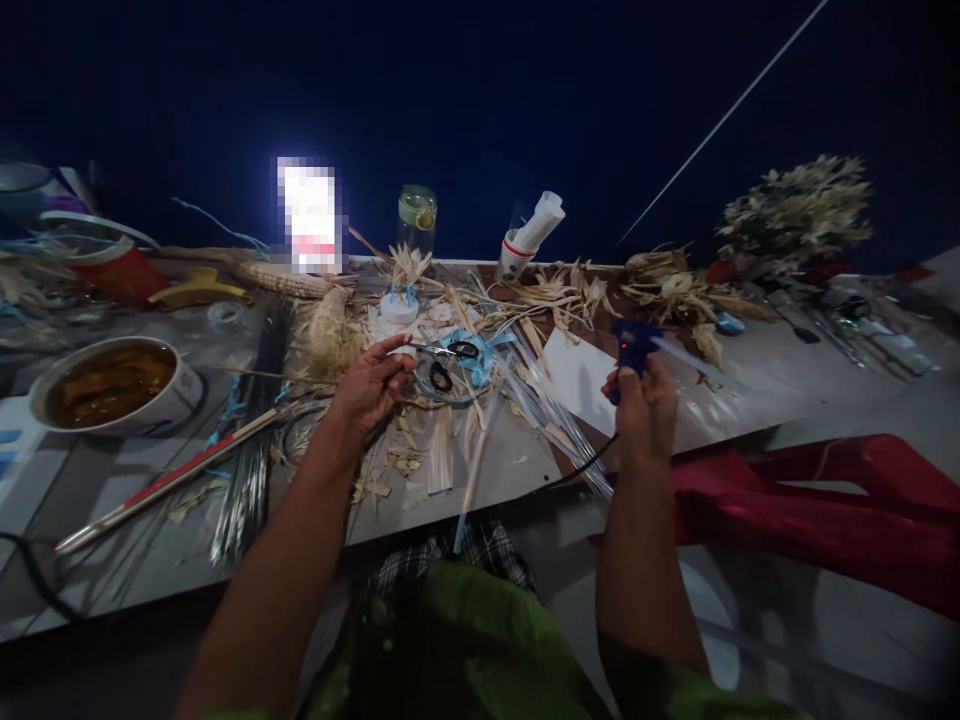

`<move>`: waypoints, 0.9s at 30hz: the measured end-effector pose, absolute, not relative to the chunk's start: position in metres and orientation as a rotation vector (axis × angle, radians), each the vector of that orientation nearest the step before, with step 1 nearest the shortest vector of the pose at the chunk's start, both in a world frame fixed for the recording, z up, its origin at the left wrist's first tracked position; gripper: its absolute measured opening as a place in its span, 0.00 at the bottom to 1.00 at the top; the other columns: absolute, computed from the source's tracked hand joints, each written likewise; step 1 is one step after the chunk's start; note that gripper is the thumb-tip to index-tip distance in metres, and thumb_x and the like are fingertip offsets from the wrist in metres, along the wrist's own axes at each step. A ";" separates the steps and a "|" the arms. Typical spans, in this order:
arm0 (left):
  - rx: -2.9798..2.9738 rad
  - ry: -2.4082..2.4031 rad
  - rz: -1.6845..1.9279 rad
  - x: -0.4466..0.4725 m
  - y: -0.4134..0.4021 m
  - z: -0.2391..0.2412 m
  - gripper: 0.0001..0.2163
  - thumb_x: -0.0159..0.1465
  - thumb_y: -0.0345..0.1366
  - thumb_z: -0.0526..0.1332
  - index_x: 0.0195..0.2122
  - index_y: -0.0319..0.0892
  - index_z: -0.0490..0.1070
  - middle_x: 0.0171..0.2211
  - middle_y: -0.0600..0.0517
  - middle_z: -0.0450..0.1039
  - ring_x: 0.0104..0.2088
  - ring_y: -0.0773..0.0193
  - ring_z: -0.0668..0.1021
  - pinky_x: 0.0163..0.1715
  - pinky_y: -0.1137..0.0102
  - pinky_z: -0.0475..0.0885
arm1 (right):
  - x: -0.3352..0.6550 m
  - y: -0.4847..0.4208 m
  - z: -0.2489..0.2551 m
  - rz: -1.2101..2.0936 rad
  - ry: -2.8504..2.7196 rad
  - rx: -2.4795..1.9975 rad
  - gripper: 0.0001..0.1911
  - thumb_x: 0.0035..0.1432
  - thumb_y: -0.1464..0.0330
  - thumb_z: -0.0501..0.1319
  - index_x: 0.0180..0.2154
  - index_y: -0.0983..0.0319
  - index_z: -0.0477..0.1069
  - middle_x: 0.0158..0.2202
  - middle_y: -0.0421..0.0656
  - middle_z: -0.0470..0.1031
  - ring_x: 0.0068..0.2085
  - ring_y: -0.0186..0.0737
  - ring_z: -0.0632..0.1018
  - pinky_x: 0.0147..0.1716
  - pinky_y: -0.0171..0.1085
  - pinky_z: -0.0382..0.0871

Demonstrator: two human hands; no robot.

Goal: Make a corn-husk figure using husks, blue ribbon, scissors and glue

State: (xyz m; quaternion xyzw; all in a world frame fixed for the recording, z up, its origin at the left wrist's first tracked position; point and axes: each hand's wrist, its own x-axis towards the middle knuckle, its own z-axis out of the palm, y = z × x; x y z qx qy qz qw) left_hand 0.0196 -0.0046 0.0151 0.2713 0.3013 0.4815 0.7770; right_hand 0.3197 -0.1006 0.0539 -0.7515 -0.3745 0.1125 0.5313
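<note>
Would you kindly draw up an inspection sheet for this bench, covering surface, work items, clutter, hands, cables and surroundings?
Surface: grey tabletop, scattered with plant scraps.
Work items: blue glue gun with a red light lit; black-handled scissors beside pale blue ribbon.
Clutter: dry husks, a wire bundle, a bowl of brown liquid and a bottle.
Hands: the right hand grips the glue gun; the left hand is by the scissors, its hold unclear.
Cables: dark cord below the right hand; another dark cable at lower left.
Surroundings: dark blue backdrop; red object, probably a chair, at right.
</note>
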 end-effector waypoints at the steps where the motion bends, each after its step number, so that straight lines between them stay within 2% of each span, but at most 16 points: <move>1: 0.591 0.649 1.044 0.019 -0.004 0.014 0.16 0.50 0.25 0.62 0.41 0.41 0.69 0.22 0.56 0.70 0.15 0.79 0.63 0.15 0.83 0.59 | 0.313 -0.097 0.060 0.335 -0.894 -1.637 0.12 0.51 0.60 0.53 0.36 0.59 0.61 0.26 0.39 0.66 0.26 0.33 0.70 0.31 0.36 0.66; 3: 0.600 0.652 1.048 0.019 -0.003 0.011 0.16 0.50 0.25 0.62 0.41 0.41 0.69 0.22 0.56 0.70 0.14 0.79 0.63 0.16 0.81 0.61 | 0.295 -0.088 0.070 0.557 -0.954 -1.444 0.11 0.50 0.58 0.53 0.27 0.59 0.59 0.23 0.38 0.62 0.25 0.32 0.68 0.29 0.35 0.66; 5: 0.605 0.666 1.056 0.018 -0.002 0.010 0.16 0.50 0.26 0.62 0.42 0.41 0.69 0.22 0.56 0.70 0.14 0.80 0.62 0.18 0.81 0.63 | 0.272 -0.078 0.075 0.838 -1.041 -1.315 0.13 0.47 0.58 0.56 0.22 0.60 0.58 0.21 0.37 0.61 0.23 0.31 0.67 0.28 0.35 0.66; 7: 0.603 0.677 1.077 0.017 -0.002 0.009 0.16 0.51 0.26 0.62 0.42 0.40 0.68 0.22 0.56 0.70 0.14 0.80 0.62 0.18 0.81 0.63 | 0.247 -0.068 0.074 1.103 -1.109 -1.223 0.11 0.44 0.61 0.61 0.26 0.61 0.63 0.22 0.37 0.63 0.22 0.29 0.66 0.26 0.34 0.65; 10: 0.598 0.678 1.125 0.016 -0.002 0.010 0.16 0.51 0.25 0.62 0.42 0.39 0.68 0.22 0.55 0.70 0.15 0.80 0.63 0.17 0.82 0.61 | 0.215 -0.054 0.063 1.326 -1.154 -1.130 0.15 0.42 0.63 0.64 0.34 0.62 0.68 0.25 0.37 0.67 0.23 0.29 0.67 0.25 0.33 0.63; 15: 0.549 0.728 1.189 0.015 -0.003 0.013 0.17 0.49 0.26 0.62 0.42 0.39 0.67 0.22 0.55 0.71 0.16 0.77 0.66 0.15 0.81 0.59 | 0.196 -0.039 0.039 1.374 -1.208 -1.114 0.16 0.46 0.61 0.63 0.36 0.64 0.70 0.22 0.35 0.66 0.23 0.27 0.66 0.26 0.32 0.62; 19: 0.555 0.841 1.219 0.016 -0.004 0.014 0.18 0.48 0.29 0.64 0.42 0.40 0.67 0.22 0.56 0.70 0.15 0.76 0.66 0.13 0.80 0.58 | 0.198 -0.034 0.029 1.342 -1.368 -1.244 0.18 0.49 0.57 0.59 0.38 0.63 0.71 0.22 0.37 0.69 0.25 0.30 0.70 0.28 0.32 0.65; 24: 0.631 0.871 1.222 0.019 -0.006 0.014 0.19 0.48 0.31 0.65 0.42 0.42 0.67 0.24 0.57 0.70 0.15 0.76 0.65 0.13 0.79 0.58 | 0.198 -0.032 0.027 1.393 -1.457 -1.239 0.18 0.52 0.55 0.56 0.38 0.60 0.70 0.33 0.41 0.75 0.27 0.33 0.75 0.32 0.36 0.70; 27: 0.632 0.881 1.222 0.020 -0.006 0.014 0.19 0.48 0.32 0.65 0.42 0.41 0.67 0.23 0.57 0.69 0.15 0.76 0.65 0.12 0.78 0.57 | 0.198 -0.033 0.026 1.303 -1.505 -1.344 0.18 0.52 0.54 0.55 0.38 0.59 0.71 0.33 0.41 0.76 0.31 0.35 0.76 0.34 0.36 0.70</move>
